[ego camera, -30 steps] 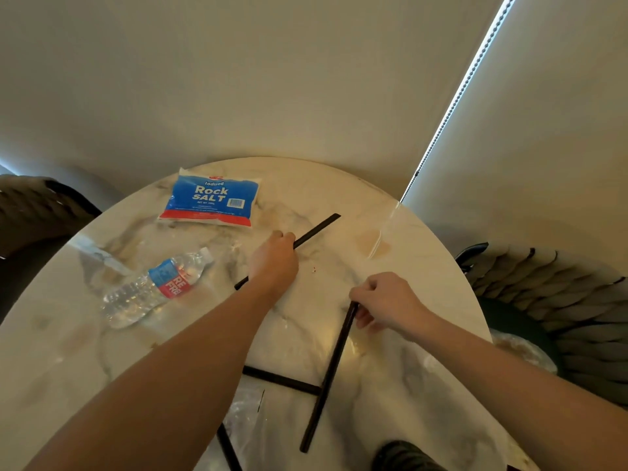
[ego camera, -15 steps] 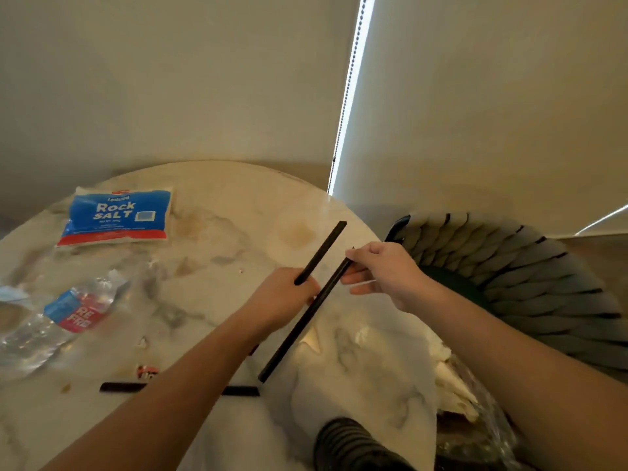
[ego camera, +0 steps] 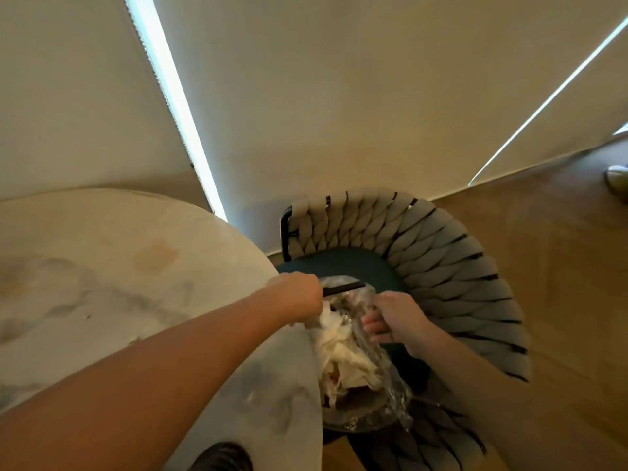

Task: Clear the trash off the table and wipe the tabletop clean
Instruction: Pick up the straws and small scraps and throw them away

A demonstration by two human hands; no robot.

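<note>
Beyond the table (ego camera: 142,294) edge, our left hand (ego camera: 299,295) grips a black stick (ego camera: 343,287), lying level and pointing right over a clear plastic bag (ego camera: 390,379). Our right hand (ego camera: 394,317) fingers pinch the bag's rim. Crumpled paper (ego camera: 343,355) fills it, resting on a woven chair (ego camera: 458,283).

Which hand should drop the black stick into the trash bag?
Left. The left hand already holds the black stick right over the trash bag; the right hand is busy holding the bag's plastic.
</note>
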